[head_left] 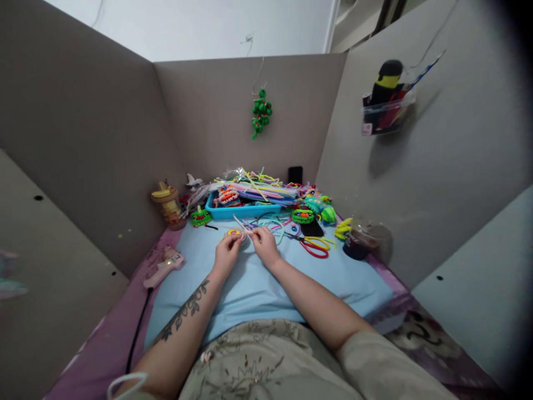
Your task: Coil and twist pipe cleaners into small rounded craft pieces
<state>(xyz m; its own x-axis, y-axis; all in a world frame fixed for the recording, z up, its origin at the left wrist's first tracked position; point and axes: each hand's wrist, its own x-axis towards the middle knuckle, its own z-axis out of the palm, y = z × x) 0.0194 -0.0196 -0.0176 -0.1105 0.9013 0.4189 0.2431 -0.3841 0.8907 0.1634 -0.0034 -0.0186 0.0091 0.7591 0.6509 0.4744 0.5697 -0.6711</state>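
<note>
Two hands hold a small pipe-cleaner coil over a blue cushion.

Nearest, both forearms reach out across the light blue cushion (291,286). The left hand (227,254) pinches a pink-and-yellow pipe-cleaner coil (234,233) at its fingertips, near the cushion's far edge. Just right of it, the right hand (265,244) is closed in a pinch on a pale strand (241,223) that leads off the coil. At the cushion's left edge lies a pink glue gun (164,265). Right of the hands lie red and yellow loops (316,245), and a dark bowl (357,245) stands beyond them. Farther off, a blue tray (241,211) is heaped with coloured pipe cleaners, with a jar (170,208) to its left. A green figure (261,114) hangs on the far wall.
</note>
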